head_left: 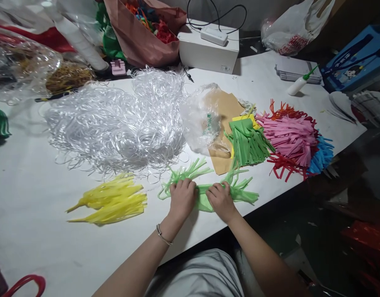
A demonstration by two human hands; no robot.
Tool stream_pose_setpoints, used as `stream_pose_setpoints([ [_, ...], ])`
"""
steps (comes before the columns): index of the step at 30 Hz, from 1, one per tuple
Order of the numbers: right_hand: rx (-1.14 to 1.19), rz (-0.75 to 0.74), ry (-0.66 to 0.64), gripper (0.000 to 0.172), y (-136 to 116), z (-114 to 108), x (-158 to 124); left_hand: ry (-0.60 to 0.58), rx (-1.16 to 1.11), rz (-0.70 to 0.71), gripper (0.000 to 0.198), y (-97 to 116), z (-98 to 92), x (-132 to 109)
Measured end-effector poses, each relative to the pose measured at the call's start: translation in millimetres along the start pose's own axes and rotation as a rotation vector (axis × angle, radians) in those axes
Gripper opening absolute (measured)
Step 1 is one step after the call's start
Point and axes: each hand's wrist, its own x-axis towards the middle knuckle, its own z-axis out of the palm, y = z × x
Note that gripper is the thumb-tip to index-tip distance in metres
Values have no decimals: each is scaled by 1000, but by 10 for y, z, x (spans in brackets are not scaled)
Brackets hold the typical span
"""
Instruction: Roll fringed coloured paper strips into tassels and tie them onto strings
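Both hands press on a light green fringed tissue-paper piece point(205, 194) lying near the front edge of the white table point(31, 198). My left hand point(182, 198) has its fingers curled down on the piece's left part. My right hand point(220, 200) grips the right part in the same way, fingers bent. The green fringe strips fan out to both sides of my hands. Two yellow twisted tassels point(112, 202) lie to the left of my left hand.
A big heap of white plastic strips point(118, 123) covers the middle. Stacks of green point(248, 142), pink point(290, 136), red and blue fringed paper lie right. A clear bag point(202, 119), white box point(208, 51), glue bottle point(298, 84) and pink bag point(143, 37) stand behind.
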Motion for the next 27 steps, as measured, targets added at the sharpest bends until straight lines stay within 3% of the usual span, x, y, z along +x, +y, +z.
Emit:
stream_pose_setpoints([
  [3, 12, 14, 3, 18, 0, 4, 24, -13, -76, 188, 17, 4, 6, -55],
  [5, 32, 32, 7, 16, -1, -17, 28, -55, -87, 239, 18, -4, 31, -90],
  [12, 51, 30, 9, 11, -17, -28, 45, -32, -80, 274, 14, -108, 138, -65],
  [19, 27, -44, 23, 18, -35, -28, 121, -39, -130, 269, 11, -97, 95, -31],
  [27, -5, 36, 3, 14, 72, -20, -87, 15, -89, 239, 14, -202, 124, -141],
])
